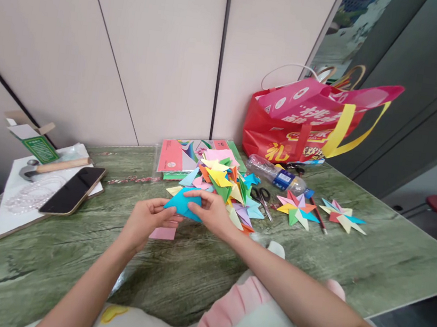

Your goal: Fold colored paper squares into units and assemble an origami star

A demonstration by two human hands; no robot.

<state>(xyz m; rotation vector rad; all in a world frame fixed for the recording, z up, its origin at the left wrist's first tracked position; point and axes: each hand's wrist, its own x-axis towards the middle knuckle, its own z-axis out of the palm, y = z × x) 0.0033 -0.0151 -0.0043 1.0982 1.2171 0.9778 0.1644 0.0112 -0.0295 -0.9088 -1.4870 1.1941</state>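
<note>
Between both hands is a blue piece of folded paper (182, 201), held up above the table with a pointed top. My left hand (149, 220) pinches its left corner, thumb in front. My right hand (212, 212) grips its right side, fingers along the upper edge. Just below the left hand, a pink square of paper (163, 233) lies on the table. Behind the right hand spreads a pile of folded colored paper pieces (226, 180). Scissors (264, 200) with black handles rest beside the pile.
Two paper stars (297, 210) and a pencil (319, 217) lie right. Behind are a plastic bottle (281, 176), red bag (284, 124) and paper packs (171, 157). At left are a phone (73, 191), hammer (57, 166), beads (31, 195) and green box (36, 142). A plush item (254, 318) sits in front.
</note>
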